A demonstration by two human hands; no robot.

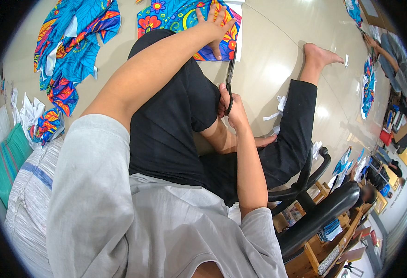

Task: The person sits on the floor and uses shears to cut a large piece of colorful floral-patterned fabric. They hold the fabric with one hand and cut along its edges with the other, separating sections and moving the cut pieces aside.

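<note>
My left hand [216,27] lies spread on a brightly patterned fabric piece [178,21] with flowers in blue, orange and purple, spread on the floor past my bent knee. A white strip [239,34] runs along the fabric's right edge. Closed around the handles of black scissors [231,74], my right hand [231,107] is nearer to me, beside my knee. The scissors point away from me, their tips at the fabric's right edge. From here I cannot tell how far apart the blades are.
Patterned fabric pieces [80,39] lie on the tiled floor at the left, near white scraps [29,111] and a stuffed white sack [32,185]. White paper bits [281,103] lie beside my outstretched leg. A black chair [324,217] stands at the right; another person [389,60] works at far right.
</note>
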